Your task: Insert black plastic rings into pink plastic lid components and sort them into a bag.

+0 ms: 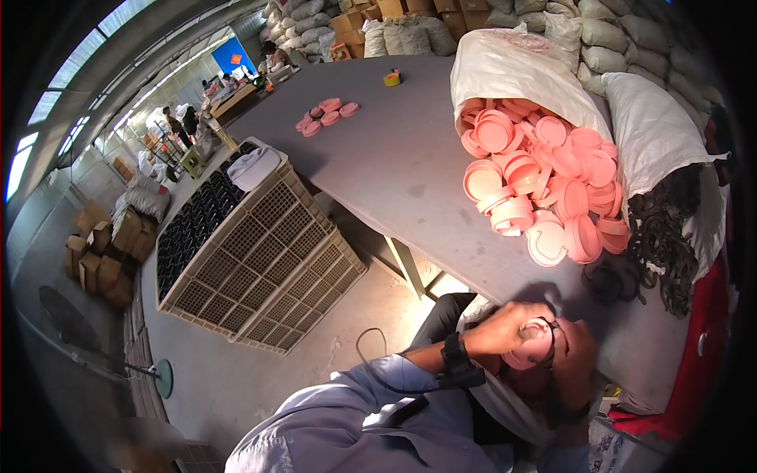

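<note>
My left hand point(509, 325) is clenched over a pink plastic cap point(530, 352), knuckles up, right at the near edge of the grey table point(394, 158). The cap is round, pale pink and glossy; only its lower rim shows below my fingers. A black rubber ring point(551, 347) runs along the cap's right side (thin, looks like a seal, hard to be sure). There's a black wristband point(455, 352) on the left wrist.

My right hand point(579, 359) is just right of the cap, touching it, palm in. I can't tell whether it grips the cap or only steadies it, because the fingers are buried behind the left hand and the cap. The forearm is cut off by the lower frame edge.

Relative to the table:
- left of it, on the floor: beige lattice crates point(260, 252), one loaded with dark parts too small to make out
- on its far part: a small cluster of pink caps point(325, 116) and a tape roll point(392, 78)
- on its right part: a white sack point(520, 71) spilling a heap of the same pink caps point(544, 181)
- at its right edge: a pile of black rings point(662, 236), partly under a second white sack point(650, 126), with the fisheye rim cutting the rest off
</note>
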`<state>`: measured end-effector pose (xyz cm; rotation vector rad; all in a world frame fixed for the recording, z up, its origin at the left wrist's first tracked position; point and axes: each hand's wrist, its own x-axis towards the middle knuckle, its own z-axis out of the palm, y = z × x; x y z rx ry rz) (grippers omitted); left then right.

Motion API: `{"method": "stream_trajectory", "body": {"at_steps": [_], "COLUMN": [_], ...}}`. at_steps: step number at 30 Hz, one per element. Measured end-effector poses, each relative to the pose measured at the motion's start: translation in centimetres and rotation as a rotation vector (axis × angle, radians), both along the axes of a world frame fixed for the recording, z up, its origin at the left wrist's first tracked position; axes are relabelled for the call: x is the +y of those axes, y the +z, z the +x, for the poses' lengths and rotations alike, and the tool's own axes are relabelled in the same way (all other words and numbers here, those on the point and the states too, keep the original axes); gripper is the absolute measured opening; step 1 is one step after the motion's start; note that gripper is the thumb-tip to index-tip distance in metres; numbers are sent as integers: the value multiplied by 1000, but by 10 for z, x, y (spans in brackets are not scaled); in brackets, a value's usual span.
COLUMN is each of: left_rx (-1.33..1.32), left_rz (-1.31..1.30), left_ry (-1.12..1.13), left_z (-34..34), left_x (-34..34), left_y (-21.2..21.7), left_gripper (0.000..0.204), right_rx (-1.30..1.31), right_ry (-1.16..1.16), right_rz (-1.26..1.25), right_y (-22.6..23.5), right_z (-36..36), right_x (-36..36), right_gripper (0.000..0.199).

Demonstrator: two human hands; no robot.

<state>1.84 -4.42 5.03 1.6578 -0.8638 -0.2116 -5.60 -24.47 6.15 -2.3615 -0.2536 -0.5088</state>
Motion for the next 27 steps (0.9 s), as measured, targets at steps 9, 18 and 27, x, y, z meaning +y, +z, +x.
{"method": "stream_trajectory", "body": {"at_steps": [9,18,27], "left_rx": [-13,232,223], "left_rz": [66,-124,-53], "left_ry": [38,-19,-13], "left_z": [-6,-5,-2], "left_x": [1,7,18], "left_y": [-3,-8,-8], "left_gripper": [17,16,14], "right_rx": [62,8,27], "right_ry": [58,-1,44], "right_rz": [-9,163,184], "right_y": [-25,-15,-15], "right_z": [-6,-12,-8], "right_x": [12,25,27], "right_gripper": [26,18,14]}}
